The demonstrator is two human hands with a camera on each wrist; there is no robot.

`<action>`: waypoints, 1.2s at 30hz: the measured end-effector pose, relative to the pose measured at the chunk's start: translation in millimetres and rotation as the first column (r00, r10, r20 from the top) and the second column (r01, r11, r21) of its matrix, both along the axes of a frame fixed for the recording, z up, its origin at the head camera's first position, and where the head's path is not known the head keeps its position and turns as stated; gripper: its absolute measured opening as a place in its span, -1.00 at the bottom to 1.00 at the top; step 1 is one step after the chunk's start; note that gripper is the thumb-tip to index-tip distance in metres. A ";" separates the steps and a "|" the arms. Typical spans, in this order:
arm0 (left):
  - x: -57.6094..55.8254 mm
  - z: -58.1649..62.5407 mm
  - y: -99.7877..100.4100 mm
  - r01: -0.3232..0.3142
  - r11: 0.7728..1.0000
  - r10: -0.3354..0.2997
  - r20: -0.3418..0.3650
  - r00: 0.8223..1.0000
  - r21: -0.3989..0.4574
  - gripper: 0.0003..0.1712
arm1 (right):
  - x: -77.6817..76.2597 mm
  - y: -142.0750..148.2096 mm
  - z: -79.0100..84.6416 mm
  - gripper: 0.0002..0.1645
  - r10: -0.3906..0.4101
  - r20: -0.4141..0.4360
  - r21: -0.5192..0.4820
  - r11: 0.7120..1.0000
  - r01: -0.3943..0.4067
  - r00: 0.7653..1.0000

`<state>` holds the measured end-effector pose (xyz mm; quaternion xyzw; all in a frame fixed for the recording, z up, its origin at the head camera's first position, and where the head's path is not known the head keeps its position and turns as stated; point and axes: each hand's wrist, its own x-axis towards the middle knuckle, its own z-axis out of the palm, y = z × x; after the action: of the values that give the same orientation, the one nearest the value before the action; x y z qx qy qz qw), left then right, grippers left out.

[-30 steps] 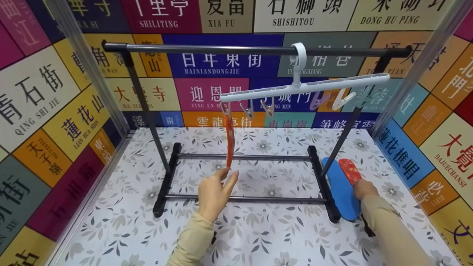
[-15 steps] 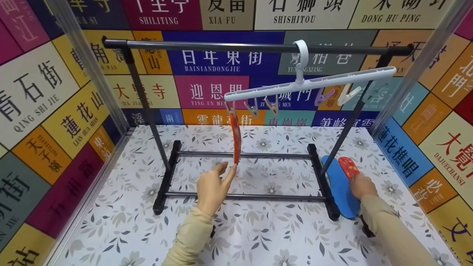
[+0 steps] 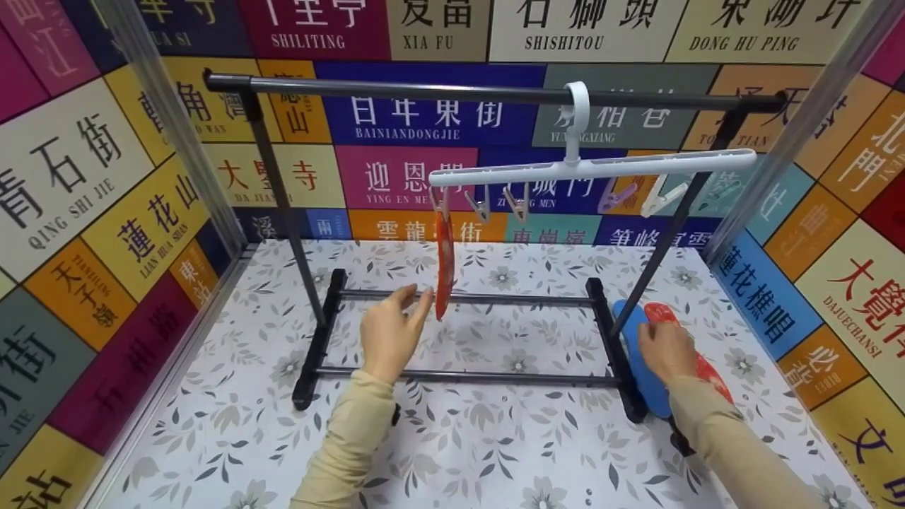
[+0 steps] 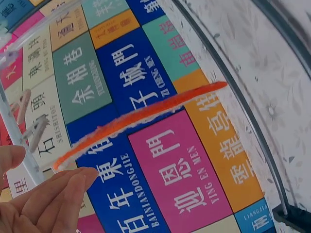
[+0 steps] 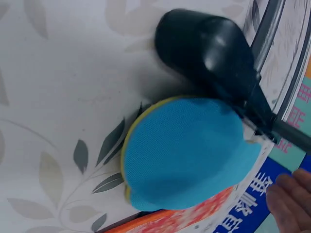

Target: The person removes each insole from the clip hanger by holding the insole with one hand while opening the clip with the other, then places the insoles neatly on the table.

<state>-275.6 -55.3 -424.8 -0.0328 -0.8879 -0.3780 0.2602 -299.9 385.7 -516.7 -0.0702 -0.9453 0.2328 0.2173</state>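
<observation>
A red insole (image 3: 444, 268) hangs from a clip (image 3: 440, 199) at the left end of the white hanger (image 3: 537, 170). My left hand (image 3: 390, 332) is just left of its lower end, thumb and fingers spread and holding nothing. In the left wrist view, the insole (image 4: 146, 112) shows edge-on with a fuzzy lining, beyond my fingertips. On the right, my right hand (image 3: 666, 350) hovers over a blue insole (image 5: 184, 150) lying on the floral surface. Loose fingers (image 5: 286, 199) show at that view's edge, with nothing between them. Another red insole (image 3: 710, 375) lies beside the blue one.
A black rack (image 3: 424, 89) carries the hanger on its top bar. Several free clips (image 3: 520, 205) dangle along the hanger. The rack's right foot (image 3: 631, 403) lies against the blue insole. Printed walls (image 3: 177, 283) enclose the back and sides.
My left hand has let go of the hanging insole and drawn back left. The hanger has swung nearer level. My right hand has moved left from the red insole to over the blue one.
</observation>
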 end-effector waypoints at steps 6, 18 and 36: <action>-14.2 10.4 -8.5 -0.044 0.998 0.042 -0.059 0.997 -0.036 -0.51 | -1.4 -30.9 -0.4 -0.48 0.040 -0.016 -0.027 0.999 -0.040 0.999; -40.0 27.4 -16.6 -0.085 0.996 0.083 -0.047 0.995 -0.037 -0.51 | -21.4 -110.0 -0.7 -0.55 0.251 0.039 0.020 0.968 -0.252 0.967; -68.6 31.5 -16.4 -0.118 0.991 0.116 -0.037 0.993 -0.055 -0.53 | -37.5 -219.8 -1.5 -0.13 0.426 0.141 -0.001 0.903 -0.430 0.894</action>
<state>-344.1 -71.7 -393.3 0.0055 -0.8943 -0.3359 0.2955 -337.4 166.0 -518.1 0.1267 -0.9538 0.2552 0.0958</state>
